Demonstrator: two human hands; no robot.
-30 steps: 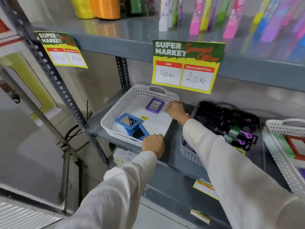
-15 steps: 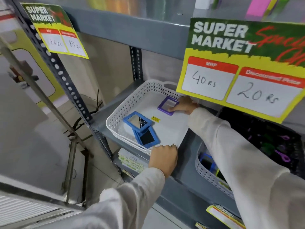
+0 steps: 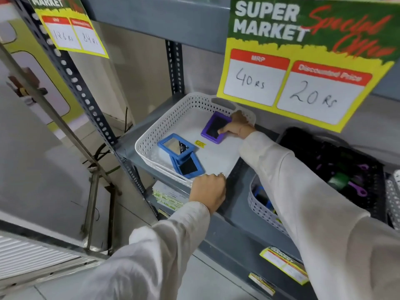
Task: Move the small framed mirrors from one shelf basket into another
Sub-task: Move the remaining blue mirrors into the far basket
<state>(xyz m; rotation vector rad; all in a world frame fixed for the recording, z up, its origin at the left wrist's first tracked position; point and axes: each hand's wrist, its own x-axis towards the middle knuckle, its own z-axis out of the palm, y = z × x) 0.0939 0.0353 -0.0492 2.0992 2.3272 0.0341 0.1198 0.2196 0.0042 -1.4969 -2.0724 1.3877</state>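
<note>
Head view shows the right hand pinching the purple mirror at the back of the white basket, its edge apparently tipped up. The left hand is curled over the basket's front rim. Two blue mirrors lie overlapped inside. Next comes lifting the purple one clear toward another basket. The sign reads "SUPER MARKET", "40 Rs", "20 Rs".
</note>
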